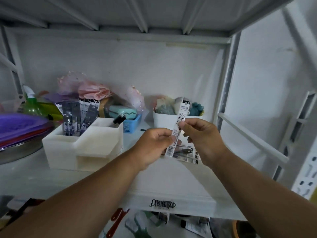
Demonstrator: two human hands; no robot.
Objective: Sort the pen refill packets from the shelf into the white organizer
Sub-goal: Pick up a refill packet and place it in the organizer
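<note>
A white refill packet point(178, 127) stood nearly upright in the air above the shelf point(171, 177), pinched low down by the left hand point(154, 145) and near its middle by the right hand point(202, 134), fingers curled on it. More packets point(186, 154) lay flat on the shelf just beneath. To the left sat the white organizer point(82, 146), dark packets point(78, 117) standing in its back compartment. A white tub point(164, 120) stood behind the hands.

packets point(186, 154) half behind hands
</note>
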